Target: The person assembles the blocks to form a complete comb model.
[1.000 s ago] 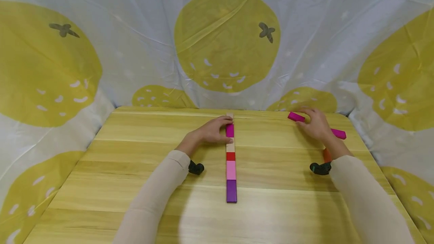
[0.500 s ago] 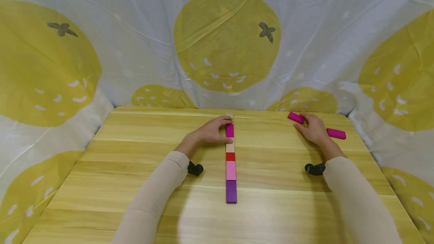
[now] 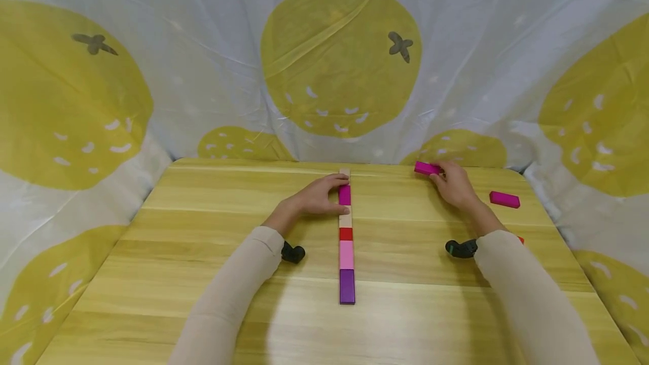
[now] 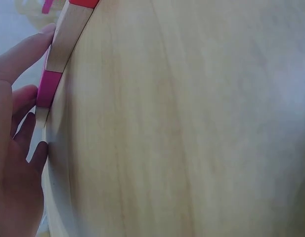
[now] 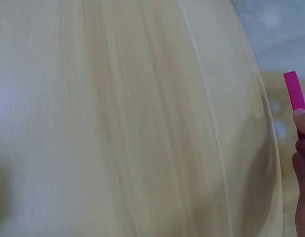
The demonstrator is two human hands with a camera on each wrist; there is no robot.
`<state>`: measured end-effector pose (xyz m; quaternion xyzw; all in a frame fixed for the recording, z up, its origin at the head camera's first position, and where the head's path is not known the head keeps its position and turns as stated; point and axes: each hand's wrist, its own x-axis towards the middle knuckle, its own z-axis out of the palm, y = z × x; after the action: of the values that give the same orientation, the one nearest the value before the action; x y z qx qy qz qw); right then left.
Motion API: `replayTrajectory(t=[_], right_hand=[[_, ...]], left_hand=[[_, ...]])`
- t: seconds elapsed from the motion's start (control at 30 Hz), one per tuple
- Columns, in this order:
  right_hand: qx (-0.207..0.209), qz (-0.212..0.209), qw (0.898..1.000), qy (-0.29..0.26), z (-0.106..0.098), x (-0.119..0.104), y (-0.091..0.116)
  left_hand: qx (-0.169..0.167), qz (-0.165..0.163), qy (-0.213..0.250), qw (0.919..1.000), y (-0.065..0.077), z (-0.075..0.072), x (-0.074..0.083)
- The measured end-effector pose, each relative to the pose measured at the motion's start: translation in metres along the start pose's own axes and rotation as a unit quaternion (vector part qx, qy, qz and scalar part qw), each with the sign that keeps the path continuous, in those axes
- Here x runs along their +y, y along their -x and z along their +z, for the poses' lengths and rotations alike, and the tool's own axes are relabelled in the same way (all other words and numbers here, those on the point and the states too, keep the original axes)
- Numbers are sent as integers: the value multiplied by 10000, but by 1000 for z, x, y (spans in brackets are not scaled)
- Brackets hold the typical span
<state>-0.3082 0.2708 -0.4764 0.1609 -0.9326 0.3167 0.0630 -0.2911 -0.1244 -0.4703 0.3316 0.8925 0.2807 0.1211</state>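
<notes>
A straight row of wooden blocks runs away from me in the head view: purple (image 3: 347, 287), pink (image 3: 346, 255), red (image 3: 346, 234), plain wood (image 3: 345, 222), magenta (image 3: 345, 196) and another plain block (image 3: 345, 173) at the far end. My left hand (image 3: 315, 196) rests against the row's far part, thumb and fingers spread apart. In the left wrist view its fingertips lie along the side of the plain wooden block (image 4: 68, 42) and the magenta one. My right hand (image 3: 456, 185) pinches a loose magenta block (image 3: 425, 168) by one end, near the table's back edge.
Another magenta block (image 3: 504, 199) lies at the table's right side. A bit of a red-orange thing (image 3: 520, 240) peeks from behind the right sleeve. Dark wrist devices show at the left cuff (image 3: 293, 252) and right cuff. A patterned curtain (image 3: 461, 61) hangs behind the wooden table (image 3: 405, 320).
My right hand has taken the magenta block and moved it left, from its earlier place at the back right. The left hand and the row have stayed put.
</notes>
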Motion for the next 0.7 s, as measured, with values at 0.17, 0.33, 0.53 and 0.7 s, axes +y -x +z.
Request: replayTrajectory(t=[0.17, 0.33, 0.53, 0.7], right_hand=[[-127, -308, 9994, -94, 15, -26, -15], [-266, -315, 9986, -343, 35, -48, -27], [-314, -407, 9976, -465, 59, -68, -35], [-295, -434, 9973, -507, 74, -77, -41]], left_hand=[[-4, -32, -23, 10000, -1, -1, 0], [31, -71, 32, 10000, 0, -1, -1], [43, -108, 152, 9998, -1, 1, -3], [80, -117, 213, 9997, -3, 2, -4]])
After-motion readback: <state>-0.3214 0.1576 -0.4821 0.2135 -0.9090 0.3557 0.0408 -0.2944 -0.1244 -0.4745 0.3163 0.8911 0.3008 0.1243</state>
